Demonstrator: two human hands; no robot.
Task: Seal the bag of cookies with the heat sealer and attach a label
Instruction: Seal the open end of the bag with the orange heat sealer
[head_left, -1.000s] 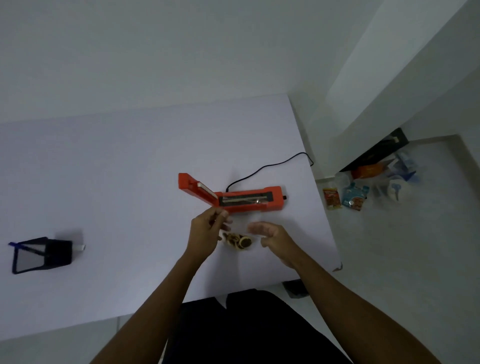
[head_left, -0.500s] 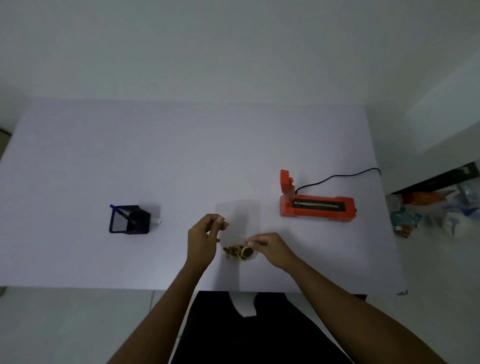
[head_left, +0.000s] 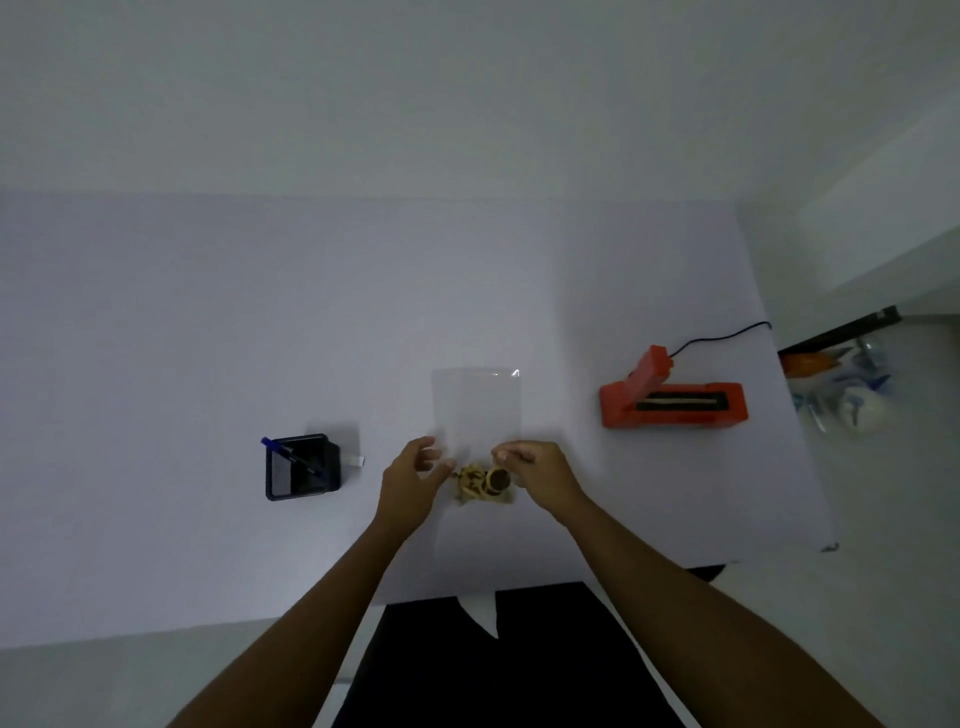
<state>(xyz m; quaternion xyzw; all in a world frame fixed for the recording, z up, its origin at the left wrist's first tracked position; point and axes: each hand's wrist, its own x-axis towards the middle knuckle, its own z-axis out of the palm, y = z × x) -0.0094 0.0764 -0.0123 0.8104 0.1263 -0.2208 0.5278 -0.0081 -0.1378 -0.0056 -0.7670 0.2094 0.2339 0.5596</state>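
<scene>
Loosened since half a second ago, our left hand (head_left: 413, 478) no longer pinches. Its fingers are spread and relaxed, and the thumb tip is at the bag's left edge (we cannot tell whether it touches).

Well off to the left of our grip stands a black pen holder (head_left: 301, 467) with a blue pen (head_left: 291, 454) in it. A small white strip (head_left: 356, 460) lies just beside it (possibly the label, too small to tell).

The clear bag (head_left: 477, 410) lies flat on the table (head_left: 208, 338), and its long axis runs straight away from us. The cookies (head_left: 485, 483) are bunched in its near end, between our two hands, and the empty length stretches beyond the grip.

The grip itself is our right hand (head_left: 540, 475). Its fingers are curled tight in a pinch on the bag's film, just above the cookies on their right.

Right of the grip, somewhat farther out and well apart, sits the orange sealer (head_left: 672, 402) with its lid raised at the left end and its cord (head_left: 722, 338) trailing off behind.

The sealer's long axis runs left to right, across the bag's. We judge that the bag's far edge already lies parallel to the sealing strip. The bag should therefore need mostly a carry rightward and then a push away from us. The right hand is the nearer one and already has hold.
</scene>
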